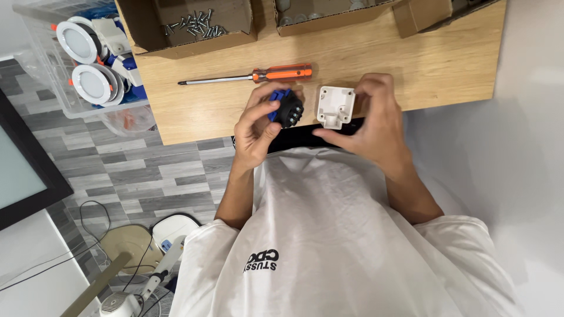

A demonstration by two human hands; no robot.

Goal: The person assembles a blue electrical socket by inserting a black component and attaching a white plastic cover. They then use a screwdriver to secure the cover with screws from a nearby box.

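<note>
Two parts are up off the table (446,64), one in each hand, and I read the hold as a way to bring their faces toward each other. My left hand (254,134) is clenched around a black insert (288,110) with a blue piece on its far side; thumb and fingers pinch it from both sides so the round face with its small metal terminals stays uncovered and turned toward the other part. My right hand (376,126) grasps a white housing (335,107), fingertips on its top edge and thumb underneath, which leaves the open face clear. The two parts sit just beside each other, not touching, above the table's near edge and close to my chest.

An orange-handled screwdriver (247,76) lies flat just beyond the hands, tip pointing left, within easy reach of either one. Further back, an open box (147,41) holds loose screws (194,24). Off the table's left end, a clear bin (44,70) keeps round white lamps (79,42) stacked out of the way.
</note>
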